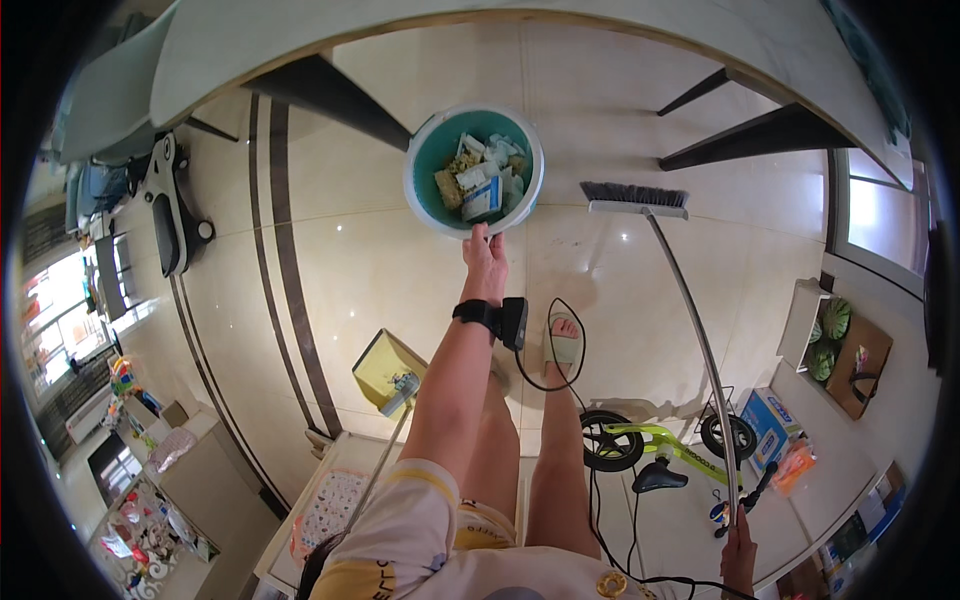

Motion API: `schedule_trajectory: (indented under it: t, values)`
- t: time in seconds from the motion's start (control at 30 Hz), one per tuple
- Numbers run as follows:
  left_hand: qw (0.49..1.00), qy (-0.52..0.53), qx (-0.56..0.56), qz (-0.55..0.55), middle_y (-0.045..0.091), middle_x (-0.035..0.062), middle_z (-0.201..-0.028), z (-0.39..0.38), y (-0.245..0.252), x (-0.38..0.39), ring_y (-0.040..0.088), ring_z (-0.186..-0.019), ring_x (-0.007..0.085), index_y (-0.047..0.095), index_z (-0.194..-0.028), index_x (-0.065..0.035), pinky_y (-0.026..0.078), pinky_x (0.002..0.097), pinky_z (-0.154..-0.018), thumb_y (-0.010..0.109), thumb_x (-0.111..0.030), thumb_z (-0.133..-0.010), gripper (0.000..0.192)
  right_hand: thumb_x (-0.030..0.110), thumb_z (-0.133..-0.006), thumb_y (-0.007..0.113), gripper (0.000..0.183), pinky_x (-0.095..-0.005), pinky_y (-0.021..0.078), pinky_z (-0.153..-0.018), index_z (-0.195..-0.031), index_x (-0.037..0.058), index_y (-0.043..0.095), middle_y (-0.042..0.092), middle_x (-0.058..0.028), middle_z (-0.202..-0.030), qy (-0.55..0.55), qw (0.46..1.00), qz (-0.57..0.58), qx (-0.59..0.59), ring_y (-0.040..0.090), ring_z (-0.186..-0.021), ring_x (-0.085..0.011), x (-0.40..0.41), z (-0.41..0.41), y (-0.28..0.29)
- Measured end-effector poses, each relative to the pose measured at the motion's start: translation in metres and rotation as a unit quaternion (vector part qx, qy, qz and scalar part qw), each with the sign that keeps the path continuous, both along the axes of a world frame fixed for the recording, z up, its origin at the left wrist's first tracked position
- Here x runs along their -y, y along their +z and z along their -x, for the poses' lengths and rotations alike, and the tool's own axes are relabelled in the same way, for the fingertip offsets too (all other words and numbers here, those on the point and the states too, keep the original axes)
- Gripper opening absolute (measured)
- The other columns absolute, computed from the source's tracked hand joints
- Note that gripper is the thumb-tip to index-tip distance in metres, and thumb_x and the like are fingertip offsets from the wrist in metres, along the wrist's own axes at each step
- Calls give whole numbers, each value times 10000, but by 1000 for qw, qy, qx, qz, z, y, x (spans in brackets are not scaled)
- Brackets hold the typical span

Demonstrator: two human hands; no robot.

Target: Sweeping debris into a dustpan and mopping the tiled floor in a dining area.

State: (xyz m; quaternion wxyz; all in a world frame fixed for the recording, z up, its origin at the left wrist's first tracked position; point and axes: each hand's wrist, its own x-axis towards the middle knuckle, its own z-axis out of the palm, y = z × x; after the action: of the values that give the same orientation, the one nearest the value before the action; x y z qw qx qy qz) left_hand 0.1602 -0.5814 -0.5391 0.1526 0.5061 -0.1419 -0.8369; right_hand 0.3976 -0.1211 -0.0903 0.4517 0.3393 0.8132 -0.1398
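My left hand (486,259) grips the near rim of a round plastic bin (420,184), white outside and teal inside. In the bin lie crumpled white tissues or wrappers, a blue-and-white packet (482,199) and brownish scraps (449,189). At the lower right, my right hand (739,551) holds the metal handle of a broom (694,315). The broom's grey-bristled head (636,201) rests on the floor right of the bin. A yellow dustpan (382,371) with some debris in it stands left of my legs, its handle running back beside my left sleeve.
A table (525,6) with black legs (337,101) spans the far side. Behind me at right stand a green balance bike (667,442), a blue box (769,427) and watermelons in a carton (834,319). A ride-on toy (171,210) is at left. Black cables (592,510) hang by my legs.
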Motion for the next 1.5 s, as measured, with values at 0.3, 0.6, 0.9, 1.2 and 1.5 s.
schedule_trajectory:
  t: [0.3, 0.6, 0.9, 1.2, 1.5]
  values:
    - [997, -27, -35, 69, 472, 136, -1063, 83, -25, -31, 533, -940, 262, 365, -967, -41, 523, 347, -791, 607, 23, -739, 339, 250, -911, 452, 362, -331, 302, -385, -1229, 81, 494, 415, -125, -513, 64, 993, 54, -83, 388, -423, -160, -16, 3, -10]
    - [998, -22, -20, 50, 462, 132, -1066, 96, -54, -49, 521, -946, 251, 357, -976, -49, 514, 352, -808, 614, 19, -737, 357, 252, -928, 443, 372, -257, 225, -353, -1266, 99, 469, 345, 17, -483, -56, 992, 82, -74, 297, -384, -78, -16, 2, -12]
    - [999, -29, -16, 39, 506, 126, -1062, 83, -59, -60, 532, -985, 239, 425, -993, 10, 496, 335, -862, 597, -8, -772, 280, 348, -913, 464, 249, -192, 220, -330, -935, 119, 556, 354, 73, -498, -308, 950, 33, -28, 295, -377, -29, -7, 1, -22]
    - [974, -215, 73, 17, 448, 92, -1262, 47, -31, -30, 501, -1069, 282, 363, -1269, -62, 389, 338, -908, 605, -258, -844, 527, 334, -951, 331, 472, -216, 326, -292, -1397, 221, 222, 385, 11, -496, -338, 934, 119, -11, 356, -321, -76, 6, -9, -43]
    - [960, -221, 17, 173, 509, 133, -1175, -82, 171, 53, 523, -1050, 247, 448, -1197, -44, 426, 353, -898, 544, -259, -881, 394, 351, -937, 388, 501, -232, 338, -291, -1395, 221, 230, 402, -10, -508, -375, 908, 179, -57, 356, -318, -87, 59, -17, -41]
